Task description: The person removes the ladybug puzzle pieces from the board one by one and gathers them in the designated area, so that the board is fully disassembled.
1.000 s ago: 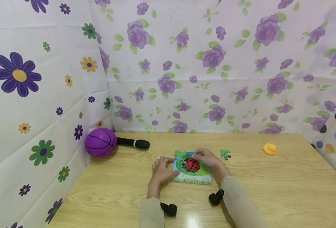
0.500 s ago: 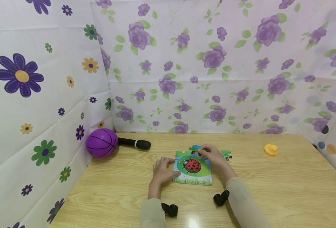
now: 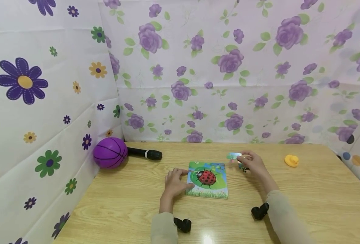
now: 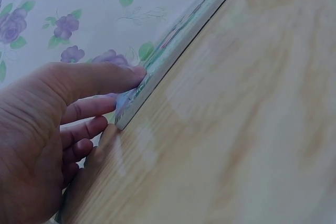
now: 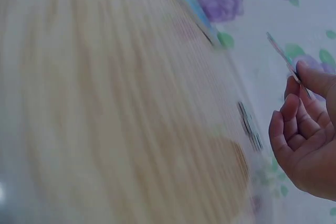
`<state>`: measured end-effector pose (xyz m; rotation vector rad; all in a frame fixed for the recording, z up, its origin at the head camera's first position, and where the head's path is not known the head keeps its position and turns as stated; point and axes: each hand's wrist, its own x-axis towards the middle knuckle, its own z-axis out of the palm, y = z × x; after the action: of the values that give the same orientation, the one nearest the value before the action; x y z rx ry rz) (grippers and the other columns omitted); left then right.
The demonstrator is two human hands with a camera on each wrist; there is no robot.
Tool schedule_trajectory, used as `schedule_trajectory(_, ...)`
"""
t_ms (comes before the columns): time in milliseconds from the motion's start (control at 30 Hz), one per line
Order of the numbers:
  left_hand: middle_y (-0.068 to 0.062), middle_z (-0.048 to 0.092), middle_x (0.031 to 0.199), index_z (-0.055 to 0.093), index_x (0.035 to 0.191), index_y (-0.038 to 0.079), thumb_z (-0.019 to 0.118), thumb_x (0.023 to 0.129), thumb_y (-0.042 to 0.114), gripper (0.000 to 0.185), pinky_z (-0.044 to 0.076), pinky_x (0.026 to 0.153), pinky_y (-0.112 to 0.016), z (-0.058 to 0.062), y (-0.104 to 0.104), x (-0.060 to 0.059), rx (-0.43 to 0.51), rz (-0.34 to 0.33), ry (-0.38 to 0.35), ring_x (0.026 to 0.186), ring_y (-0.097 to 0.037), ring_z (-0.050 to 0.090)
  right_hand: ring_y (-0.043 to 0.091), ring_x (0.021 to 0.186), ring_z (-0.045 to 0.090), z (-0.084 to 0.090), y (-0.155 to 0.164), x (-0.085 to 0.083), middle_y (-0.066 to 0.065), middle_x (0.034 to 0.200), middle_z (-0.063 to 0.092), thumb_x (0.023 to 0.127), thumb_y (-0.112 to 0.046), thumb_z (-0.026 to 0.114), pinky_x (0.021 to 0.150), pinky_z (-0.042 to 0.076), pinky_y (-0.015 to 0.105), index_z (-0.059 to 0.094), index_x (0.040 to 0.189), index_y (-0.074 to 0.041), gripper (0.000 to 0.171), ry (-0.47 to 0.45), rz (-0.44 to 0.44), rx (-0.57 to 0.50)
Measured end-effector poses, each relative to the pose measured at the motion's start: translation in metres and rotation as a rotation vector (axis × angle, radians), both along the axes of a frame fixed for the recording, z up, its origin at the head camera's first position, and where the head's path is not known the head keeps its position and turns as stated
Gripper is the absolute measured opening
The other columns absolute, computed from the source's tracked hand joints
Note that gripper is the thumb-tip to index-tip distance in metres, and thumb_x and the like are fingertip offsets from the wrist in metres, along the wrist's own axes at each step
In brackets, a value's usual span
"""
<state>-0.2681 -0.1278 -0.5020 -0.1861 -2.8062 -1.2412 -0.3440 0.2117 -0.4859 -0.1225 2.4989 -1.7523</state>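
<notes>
A ladybug jigsaw puzzle (image 3: 207,194) lies on the table in the head view. My left hand (image 3: 175,182) rests at its left side, thumb laid over the edge and fingers spread alongside. In the left wrist view the thumb of this left hand (image 4: 42,124) touches the puzzle's edge (image 4: 173,51); the index fingertip is partly hidden. Right of the puzzle, my right hand (image 3: 254,166) pinches a loose puzzle piece (image 3: 234,156) between thumb and fingers, lifted off the table. Just beneath it lie other puzzle pieces (image 3: 243,167), partly covered by the hand.
A purple ball (image 3: 110,153) and a black microphone (image 3: 146,154) lie at the back left. The yellow rubber duck (image 3: 291,160) sits toward the right. Floral cloth (image 3: 210,67) hangs behind the wooden table (image 3: 122,203).
My right hand has lifted a piece off the puzzle's upper part and carried it right, over the loose pieces. A bluish patch shows where its hand was. The left hand stays in place.
</notes>
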Motion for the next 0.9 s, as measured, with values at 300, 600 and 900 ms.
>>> schedule_trajectory(300, -0.007, 0.055, 0.114, 0.064, 0.122, 0.012, 0.082, 0.076, 0.033, 0.054, 0.028, 0.098, -0.053, -0.001, 0.0, 0.001, 0.007, 0.003, 0.005, 0.104, -0.024, 0.044, 0.009, 0.08, 0.058, -0.003, 0.054, 0.004, -0.006, 0.089, 0.067, 0.095, -0.045, 0.058, 0.073, 0.05, 0.027, 0.039, 0.14, -0.004, 0.064, 0.013, -0.054, 0.078)
schedule_trajectory(600, -0.008, 0.055, 0.113, 0.064, 0.122, 0.012, 0.082, 0.076, 0.032, 0.054, 0.028, 0.098, -0.053, -0.001, -0.001, 0.001, 0.0, -0.004, 0.01, 0.103, -0.024, 0.044, 0.002, 0.077, 0.06, -0.009, 0.081, 0.011, -0.002, 0.095, 0.073, 0.096, -0.041, 0.058, 0.067, 0.052, 0.027, 0.044, 0.137, 0.0, 0.06, 0.011, -0.045, 0.139)
schedule_trajectory(900, -0.008, 0.056, 0.112, 0.064, 0.122, 0.011, 0.082, 0.076, 0.032, 0.054, 0.029, 0.095, -0.05, 0.001, 0.0, 0.001, -0.009, -0.007, 0.015, 0.099, -0.022, 0.043, -0.002, 0.075, 0.06, -0.016, 0.083, 0.009, -0.004, 0.092, 0.073, 0.096, -0.039, 0.06, 0.066, 0.05, 0.026, 0.048, 0.133, 0.003, 0.057, 0.01, -0.059, 0.202)
